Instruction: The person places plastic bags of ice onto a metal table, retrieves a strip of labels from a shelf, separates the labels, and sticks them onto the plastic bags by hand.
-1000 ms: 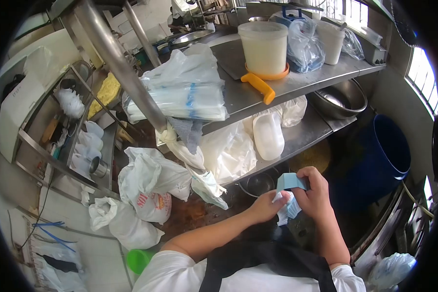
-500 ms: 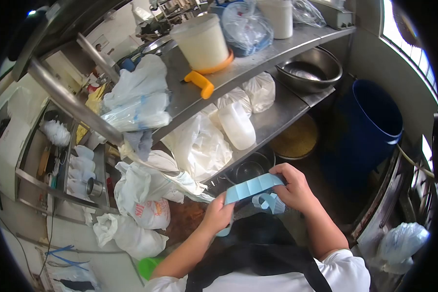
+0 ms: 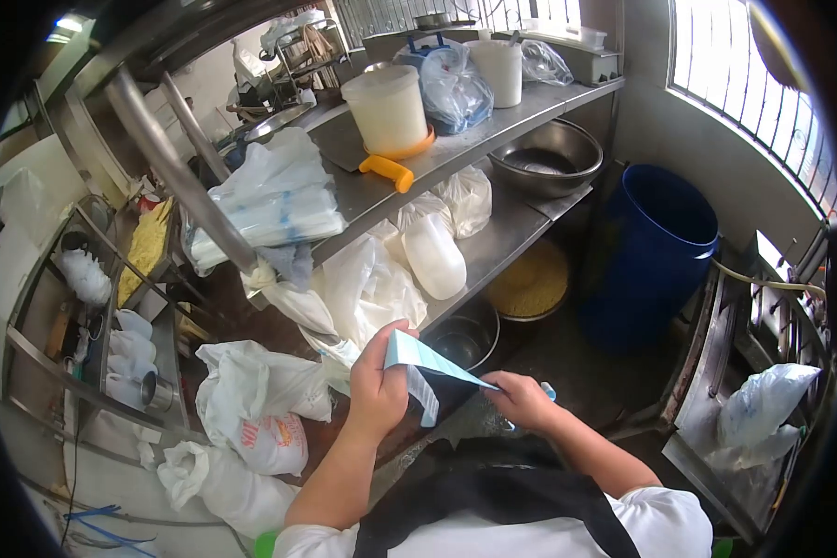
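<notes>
A light blue strip with crosswise lines, like a run of labels or tickets, is stretched between my two hands in front of my apron. My left hand is closed on its upper left end, and a loose length hangs below that hand. The far end is pinched by my right hand, lower and to the right. A bit of blue shows beyond my right fingers. The strip is tilted, so any print on it cannot be read.
A steel shelf ahead bears a white bucket, an orange-handled tool and plastic bags. Below are a white jug and a steel bowl. A blue barrel stands right; white sacks sit left.
My left hand has moved up and left, my right hand down. The strip has turned from facing me to a slanted, edge-on position. The camera view has shifted slightly.
</notes>
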The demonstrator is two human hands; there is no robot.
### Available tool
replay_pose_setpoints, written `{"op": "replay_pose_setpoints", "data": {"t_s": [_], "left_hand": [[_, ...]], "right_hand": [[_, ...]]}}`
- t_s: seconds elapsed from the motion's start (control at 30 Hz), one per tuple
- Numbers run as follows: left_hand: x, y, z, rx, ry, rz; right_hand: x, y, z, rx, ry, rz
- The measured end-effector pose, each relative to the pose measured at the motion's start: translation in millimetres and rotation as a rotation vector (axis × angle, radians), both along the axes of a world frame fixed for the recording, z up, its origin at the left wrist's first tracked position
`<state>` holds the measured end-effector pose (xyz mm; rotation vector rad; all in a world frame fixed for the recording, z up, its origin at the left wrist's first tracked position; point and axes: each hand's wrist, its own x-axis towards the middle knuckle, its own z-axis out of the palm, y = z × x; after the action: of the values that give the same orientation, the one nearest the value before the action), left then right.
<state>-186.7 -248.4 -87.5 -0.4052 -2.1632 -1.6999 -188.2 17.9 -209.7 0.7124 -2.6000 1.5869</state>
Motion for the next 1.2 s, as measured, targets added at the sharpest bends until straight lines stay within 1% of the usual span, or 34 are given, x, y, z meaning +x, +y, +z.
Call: {"op": "replay_pose_setpoints", "data": {"t_s": [0.03,0.07,0.13,0.2,0.27,0.3,0.33,0.4,0.47,0.5,0.53,0.6,0.63,0.67,0.7,0.73,0.77,0.8,0.83,0.87,0.9,0.93,0.97,1.03,1.1,1.13,1.2], "left_hand": [[3,-6,4,0.004,0.025,-0.011],[4,-13,6,0.012,0.026,-0.016],[8,-25,8,0.065,0.026,-0.033],[8,-38,2,0.1,0.017,-0.045],[4,-47,-8,0.15,0.03,-0.055],[0,-50,-13,0.16,0.03,-0.058],[-3,-50,-18,0.241,0.023,-0.065],[-15,-53,-37,0.355,0.0,-0.07],[-27,-51,-54,0.431,-0.08,-0.034],[-33,-49,-60,0.454,-0.108,-0.021],[-38,-51,-67,0.464,-0.108,-0.018],[-48,-50,-84,0.362,-0.196,0.033],[-54,-50,-95,0.289,-0.209,0.086],[-59,-50,-106,0.293,-0.204,0.078],[-61,-52,-115,0.143,-0.346,0.061],[-64,-52,-128,-0.014,-0.483,0.041],[-68,-52,-157,-0.062,-0.477,0.026],[-63,-49,-169,-0.133,-0.542,-0.011],[-56,-46,-181,-0.209,-0.606,-0.055],[-42,-43,-181,-0.307,-0.659,-0.133],[-31,-39,-194,-0.311,-0.726,-0.238],[-21,-36,-206,-0.382,-0.79,-0.352],[-11,-31,-226,-0.488,-0.798,-0.448],[20,-12,-247,-0.592,-0.845,-0.539],[59,16,-257,-0.608,-0.941,-0.54],[73,29,-273,-0.532,-0.961,-0.616],[114,66,-253,-0.447,-1.035,-0.691]], "right_hand": [[10,-3,-7,0.046,-0.057,0.003],[20,-7,-12,0.053,-0.056,-0.002],[42,-14,-21,0.118,-0.243,0.023],[68,-18,-43,0.161,-0.248,0.05],[94,-24,-60,0.213,-0.432,0.078],[106,-27,-58,0.208,-0.492,0.076],[122,-28,-54,0.204,-0.555,0.075],[150,-26,-64,0.21,-0.564,0.058],[174,-18,-71,0.286,-0.701,-0.015],[186,-13,-73,0.232,-0.728,-0.041],[197,-8,-77,0.243,-0.729,-0.041],[213,2,-84,-0.055,-0.786,-0.141],[216,2,-73,-0.051,-0.782,-0.145],[219,4,-58,-0.153,-0.793,-0.174],[221,6,-40,-0.26,-0.801,-0.205],[223,8,-23,-0.268,-0.791,-0.216],[226,10,-5,-0.388,-0.814,-0.206],[228,14,8,-0.513,-0.834,-0.199],[231,20,14,-0.564,-0.799,-0.206],[237,25,23,-0.675,-0.778,-0.177],[242,33,28,-0.749,-0.721,-0.116],[249,41,34,-0.824,-0.657,-0.062],[256,47,45,-0.885,-0.624,-0.038],[278,66,58,-0.989,-0.565,-0.024],[306,90,63,-1.112,-0.484,-0.014],[320,103,72,-1.147,-0.451,-0.026],[351,131,77,-1.211,-0.37,-0.076]]}}
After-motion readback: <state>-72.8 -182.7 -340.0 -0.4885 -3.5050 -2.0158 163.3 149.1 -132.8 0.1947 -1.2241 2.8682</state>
